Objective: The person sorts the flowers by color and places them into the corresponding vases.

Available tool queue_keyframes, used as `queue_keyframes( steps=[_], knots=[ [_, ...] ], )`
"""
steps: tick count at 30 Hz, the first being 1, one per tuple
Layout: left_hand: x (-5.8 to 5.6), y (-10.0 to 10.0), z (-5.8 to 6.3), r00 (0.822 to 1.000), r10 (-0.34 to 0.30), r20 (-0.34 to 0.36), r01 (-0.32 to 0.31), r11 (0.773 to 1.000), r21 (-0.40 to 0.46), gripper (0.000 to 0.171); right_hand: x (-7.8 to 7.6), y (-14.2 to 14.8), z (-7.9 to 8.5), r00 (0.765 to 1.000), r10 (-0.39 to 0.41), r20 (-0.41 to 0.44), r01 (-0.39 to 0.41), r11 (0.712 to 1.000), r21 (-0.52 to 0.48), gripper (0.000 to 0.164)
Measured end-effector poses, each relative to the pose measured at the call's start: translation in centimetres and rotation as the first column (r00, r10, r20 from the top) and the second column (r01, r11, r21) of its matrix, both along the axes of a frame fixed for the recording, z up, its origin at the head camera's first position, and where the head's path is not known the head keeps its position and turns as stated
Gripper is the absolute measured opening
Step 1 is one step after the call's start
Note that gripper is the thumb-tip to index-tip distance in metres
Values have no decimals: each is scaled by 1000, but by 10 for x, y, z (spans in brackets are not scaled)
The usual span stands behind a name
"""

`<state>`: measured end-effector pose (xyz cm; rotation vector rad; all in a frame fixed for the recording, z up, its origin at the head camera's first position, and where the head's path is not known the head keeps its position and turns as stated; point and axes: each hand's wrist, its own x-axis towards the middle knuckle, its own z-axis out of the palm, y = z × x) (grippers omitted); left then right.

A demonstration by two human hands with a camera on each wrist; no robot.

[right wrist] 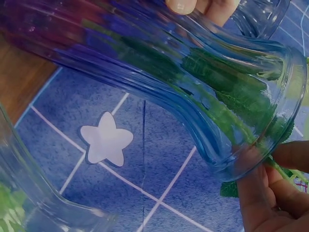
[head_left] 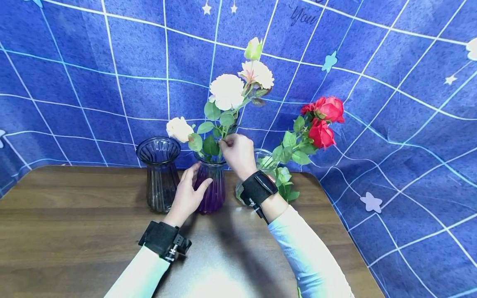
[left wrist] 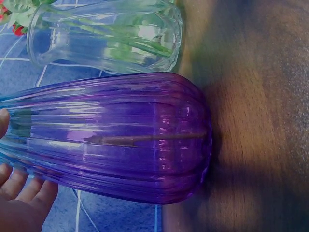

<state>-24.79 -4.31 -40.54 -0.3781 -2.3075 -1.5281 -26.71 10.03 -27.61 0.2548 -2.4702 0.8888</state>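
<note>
A ribbed purple glass vase (head_left: 215,192), bluish toward its rim, stands upright on the wooden table. My left hand (head_left: 188,194) holds it around its upper part, thumb in front and fingers at the left side. Above the rim, my right hand (head_left: 238,154) pinches the green stem (right wrist: 277,169) of a white artificial rose (head_left: 226,92). In the left wrist view, a brown stem end (left wrist: 145,139) shows through the purple glass, reaching the vase's bottom. A lower white rose (head_left: 179,129) leans out to the left, and green leaves fill the vase's neck in the right wrist view.
A dark grey glass vase (head_left: 162,182) stands just left of the purple one. To the right, partly behind my right wrist, a clear glass vase (left wrist: 106,38) holds green stems and red roses (head_left: 322,134). A blue patterned cloth (head_left: 93,95) hangs behind the table (head_left: 74,231).
</note>
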Motion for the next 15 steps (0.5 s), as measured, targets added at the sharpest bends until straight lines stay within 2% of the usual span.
queue_keyframes(
  steps=[9, 15],
  knots=[
    [1, 0, 0, 1000, 2, -3, -2, 1000, -3, 58, 1, -1, 0, 998, -38, 58, 45, 992, -122, 16],
    [1, -1, 0, 1000, -5, -1, 5, 1000, 1, 59, 2, 4, 3, 998, -43, 37, 46, 997, -67, 23]
  ],
)
